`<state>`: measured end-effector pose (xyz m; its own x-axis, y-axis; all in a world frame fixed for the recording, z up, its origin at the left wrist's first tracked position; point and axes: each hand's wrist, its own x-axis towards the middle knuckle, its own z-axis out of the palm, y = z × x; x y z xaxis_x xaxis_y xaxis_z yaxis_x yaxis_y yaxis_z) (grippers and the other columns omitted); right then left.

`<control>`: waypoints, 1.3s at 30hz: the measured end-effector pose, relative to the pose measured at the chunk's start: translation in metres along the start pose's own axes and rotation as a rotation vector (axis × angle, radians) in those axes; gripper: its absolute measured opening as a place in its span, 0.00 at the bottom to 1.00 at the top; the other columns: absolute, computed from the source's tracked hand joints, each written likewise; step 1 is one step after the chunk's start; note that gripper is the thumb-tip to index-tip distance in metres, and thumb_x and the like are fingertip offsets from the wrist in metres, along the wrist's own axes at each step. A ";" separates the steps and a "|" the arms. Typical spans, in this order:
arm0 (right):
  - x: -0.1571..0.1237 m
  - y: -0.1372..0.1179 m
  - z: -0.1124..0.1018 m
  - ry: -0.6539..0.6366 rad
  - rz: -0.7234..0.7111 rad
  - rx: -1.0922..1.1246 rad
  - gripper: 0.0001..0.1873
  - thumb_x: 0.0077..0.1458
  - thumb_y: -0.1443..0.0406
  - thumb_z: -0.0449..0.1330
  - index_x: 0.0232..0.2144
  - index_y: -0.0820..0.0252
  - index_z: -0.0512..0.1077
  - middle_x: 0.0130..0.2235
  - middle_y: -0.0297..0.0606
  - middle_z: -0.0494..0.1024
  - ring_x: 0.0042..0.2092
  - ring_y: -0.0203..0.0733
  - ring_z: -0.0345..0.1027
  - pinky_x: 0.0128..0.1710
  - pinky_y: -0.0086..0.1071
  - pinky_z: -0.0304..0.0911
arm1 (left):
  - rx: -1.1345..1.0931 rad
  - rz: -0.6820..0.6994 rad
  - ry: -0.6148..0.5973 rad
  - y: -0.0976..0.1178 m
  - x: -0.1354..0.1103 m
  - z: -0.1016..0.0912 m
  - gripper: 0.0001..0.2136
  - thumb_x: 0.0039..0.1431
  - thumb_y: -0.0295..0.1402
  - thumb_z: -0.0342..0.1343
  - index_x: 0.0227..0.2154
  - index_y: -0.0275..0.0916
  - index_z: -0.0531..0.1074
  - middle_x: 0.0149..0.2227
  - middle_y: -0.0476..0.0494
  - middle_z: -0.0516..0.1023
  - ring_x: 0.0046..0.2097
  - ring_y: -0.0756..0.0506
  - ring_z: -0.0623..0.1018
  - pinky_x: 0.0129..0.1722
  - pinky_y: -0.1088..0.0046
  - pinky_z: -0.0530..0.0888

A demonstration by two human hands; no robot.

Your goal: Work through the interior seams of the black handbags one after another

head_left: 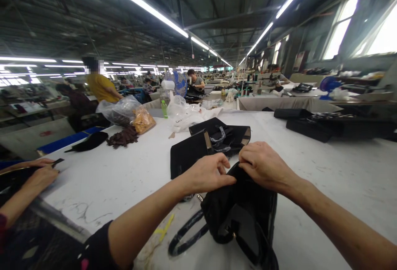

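A black handbag [242, 216] lies on the white table [124, 170] right in front of me, its strap looping out to the left. My left hand [209, 173] pinches the bag's top edge with closed fingers. My right hand [265, 166] grips the same edge just to the right, fingers curled over it. Behind my hands lie more black bags [189, 152], one of them open with plastic-wrapped handles [220, 135] inside.
A co-worker's hand [41, 175] at the left edge rests on dark material. Farther back lie brown leather pieces [124, 137], plastic bags [124, 111], a green bottle [164, 108], a fan [180, 83]. Black pieces [313, 127] sit at right. People work at other tables.
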<state>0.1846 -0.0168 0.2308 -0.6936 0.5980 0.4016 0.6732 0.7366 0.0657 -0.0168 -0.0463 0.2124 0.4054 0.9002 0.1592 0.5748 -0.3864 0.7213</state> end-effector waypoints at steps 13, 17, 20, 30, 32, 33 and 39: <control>-0.022 0.026 -0.003 0.208 0.269 0.299 0.06 0.55 0.61 0.60 0.31 0.57 0.75 0.41 0.37 0.75 0.49 0.43 0.63 0.52 0.38 0.57 | -0.127 0.000 0.112 -0.016 0.026 0.016 0.13 0.53 0.41 0.54 0.31 0.35 0.75 0.22 0.51 0.69 0.24 0.52 0.66 0.23 0.77 0.58; -0.012 0.013 -0.004 0.091 0.269 0.200 0.10 0.50 0.56 0.64 0.26 0.57 0.74 0.38 0.37 0.75 0.49 0.47 0.59 0.50 0.42 0.55 | -0.204 -0.024 0.090 -0.015 0.028 0.018 0.14 0.53 0.43 0.55 0.32 0.35 0.74 0.22 0.51 0.68 0.23 0.53 0.63 0.21 0.78 0.57; -0.005 0.009 -0.003 0.061 0.299 0.147 0.07 0.50 0.63 0.62 0.22 0.58 0.73 0.37 0.36 0.74 0.48 0.47 0.59 0.47 0.42 0.53 | -0.215 -0.032 0.075 -0.013 0.028 0.020 0.14 0.53 0.42 0.56 0.32 0.35 0.74 0.23 0.51 0.68 0.23 0.53 0.63 0.21 0.78 0.56; -0.002 0.019 0.005 0.073 0.278 0.054 0.08 0.50 0.70 0.56 0.21 0.59 0.70 0.37 0.37 0.72 0.46 0.45 0.58 0.45 0.38 0.54 | -0.211 -0.018 0.014 -0.015 0.033 0.017 0.15 0.52 0.36 0.56 0.41 0.38 0.77 0.21 0.53 0.62 0.23 0.54 0.60 0.21 0.77 0.53; -0.002 0.020 0.006 0.083 0.265 0.046 0.08 0.50 0.71 0.56 0.21 0.59 0.69 0.36 0.36 0.72 0.45 0.44 0.58 0.45 0.37 0.55 | -0.255 -0.047 0.008 -0.017 0.035 0.017 0.15 0.50 0.35 0.56 0.41 0.38 0.77 0.21 0.54 0.62 0.22 0.54 0.59 0.20 0.77 0.53; -0.003 0.021 0.006 0.087 0.261 0.044 0.08 0.50 0.71 0.55 0.21 0.59 0.69 0.36 0.36 0.71 0.45 0.44 0.58 0.45 0.36 0.55 | -0.273 -0.058 0.005 -0.018 0.036 0.017 0.15 0.50 0.34 0.56 0.41 0.37 0.77 0.21 0.54 0.62 0.22 0.54 0.59 0.20 0.77 0.53; -0.005 0.027 0.007 0.124 0.250 0.016 0.09 0.51 0.71 0.55 0.21 0.59 0.66 0.35 0.38 0.71 0.44 0.44 0.59 0.45 0.35 0.57 | -0.386 -0.081 -0.027 -0.015 0.038 0.018 0.14 0.47 0.30 0.56 0.38 0.36 0.76 0.20 0.55 0.62 0.21 0.55 0.58 0.19 0.78 0.52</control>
<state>0.2046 0.0022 0.2237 -0.4694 0.7190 0.5125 0.8143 0.5769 -0.0635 0.0029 -0.0102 0.1951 0.3908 0.9172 0.0775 0.2978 -0.2057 0.9322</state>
